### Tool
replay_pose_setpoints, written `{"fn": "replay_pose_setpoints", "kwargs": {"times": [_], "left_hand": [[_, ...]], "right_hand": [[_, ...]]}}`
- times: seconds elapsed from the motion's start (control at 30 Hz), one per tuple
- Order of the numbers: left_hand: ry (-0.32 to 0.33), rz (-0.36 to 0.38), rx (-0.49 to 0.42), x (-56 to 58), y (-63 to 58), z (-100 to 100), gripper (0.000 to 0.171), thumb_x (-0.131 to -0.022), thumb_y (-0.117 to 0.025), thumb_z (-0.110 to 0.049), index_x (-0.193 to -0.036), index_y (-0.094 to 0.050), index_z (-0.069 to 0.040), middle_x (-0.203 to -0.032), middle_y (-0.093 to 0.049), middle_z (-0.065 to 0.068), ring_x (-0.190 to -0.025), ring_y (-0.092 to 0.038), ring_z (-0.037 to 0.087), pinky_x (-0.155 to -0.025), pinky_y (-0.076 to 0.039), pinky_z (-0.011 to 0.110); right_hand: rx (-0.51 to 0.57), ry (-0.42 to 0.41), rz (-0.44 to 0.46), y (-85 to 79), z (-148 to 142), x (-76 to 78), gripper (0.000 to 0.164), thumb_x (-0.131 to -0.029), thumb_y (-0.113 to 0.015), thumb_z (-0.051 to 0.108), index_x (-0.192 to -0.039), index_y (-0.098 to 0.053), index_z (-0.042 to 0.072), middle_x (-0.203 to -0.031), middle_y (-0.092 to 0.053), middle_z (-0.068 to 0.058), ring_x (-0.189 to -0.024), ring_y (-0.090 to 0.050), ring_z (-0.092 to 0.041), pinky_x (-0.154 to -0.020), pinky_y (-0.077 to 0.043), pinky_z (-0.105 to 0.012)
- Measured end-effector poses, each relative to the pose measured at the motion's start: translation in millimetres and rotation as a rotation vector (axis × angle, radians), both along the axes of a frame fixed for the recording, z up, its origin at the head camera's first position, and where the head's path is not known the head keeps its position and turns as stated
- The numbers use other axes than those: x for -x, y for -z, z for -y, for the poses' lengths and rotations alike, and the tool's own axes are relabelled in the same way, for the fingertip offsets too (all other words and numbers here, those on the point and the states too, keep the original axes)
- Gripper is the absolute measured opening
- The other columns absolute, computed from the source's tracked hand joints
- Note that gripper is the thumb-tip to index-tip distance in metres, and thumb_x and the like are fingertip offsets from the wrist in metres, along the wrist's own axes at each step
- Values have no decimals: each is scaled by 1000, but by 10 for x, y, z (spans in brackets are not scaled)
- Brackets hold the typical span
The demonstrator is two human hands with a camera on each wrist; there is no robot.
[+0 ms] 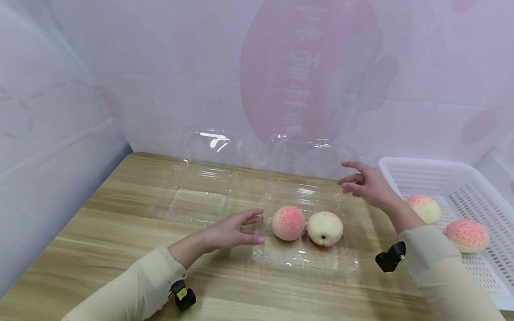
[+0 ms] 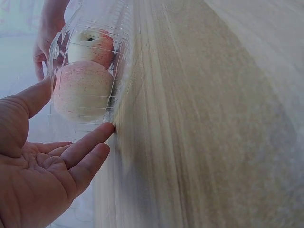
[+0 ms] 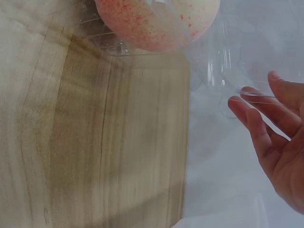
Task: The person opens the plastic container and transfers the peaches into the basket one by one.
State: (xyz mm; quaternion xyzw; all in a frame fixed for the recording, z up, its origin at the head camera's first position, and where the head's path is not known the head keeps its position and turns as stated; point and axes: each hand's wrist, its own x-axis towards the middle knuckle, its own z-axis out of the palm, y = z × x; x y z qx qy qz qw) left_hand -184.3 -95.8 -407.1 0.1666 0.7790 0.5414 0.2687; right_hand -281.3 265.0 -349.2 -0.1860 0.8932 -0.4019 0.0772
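Observation:
A clear plastic clamshell box (image 1: 305, 260) sits on the table with its lid (image 1: 307, 157) raised at the back. Inside its base lie a pink peach (image 1: 288, 223) and, to the right, a pale peach (image 1: 325, 229). My left hand (image 1: 232, 230) is at the box's left side, thumb and fingers spread and fingertips at the edge. In the left wrist view that hand's palm (image 2: 42, 175) faces the peaches. My right hand (image 1: 366, 185) is by the lid's right edge, its fingers loosely extended. The right wrist view shows the right fingers (image 3: 261, 128) close around the transparent lid edge, without a visible firm grip.
Left of the box stands another clear clamshell (image 1: 196, 206) with its lid up. On the right, a white perforated basket (image 1: 513, 301) holds a yellowish peach (image 1: 425, 209) and a pink peach (image 1: 466, 236). A printed cloth wall (image 1: 155, 72) closes off the back of the wooden table (image 1: 245, 306).

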Motion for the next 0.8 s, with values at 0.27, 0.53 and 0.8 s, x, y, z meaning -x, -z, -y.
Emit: {"fn": "replay_pose_setpoints", "kwargs": {"times": [0.27, 0.53, 0.8], "left_hand": [[-1, -7, 5, 2, 3, 3, 84, -93, -71, -23, -158, -21, -7, -161, -28, 21, -137, -48, 41, -110, -44, 49], [4, -3, -5, 9, 9, 0, 85, -93, -71, -22, -158, -19, -6, -162, -27, 21, -137, -48, 41, -110, -44, 49], [2, -3, -13, 16, 22, 1, 84, -94, -70, -20, -158, -19, -5, -162, -26, 23, -136, -49, 41, -109, -46, 47]], "right_hand": [[-30, -28, 51, 59, -2, 26, 64, -98, -58, 0, -152, -26, -4, -121, -64, -33, -93, -73, -37, -88, -57, -55], [-33, -12, 77, 103, 3, 74, 51, -98, -57, -1, -142, -36, -13, -114, -67, -34, -86, -74, -28, -77, -60, -39], [-82, 34, 101, 110, 27, 73, 50, -99, -58, 5, -140, -37, -16, -114, -67, -34, -87, -74, -36, -76, -58, -40]]}}
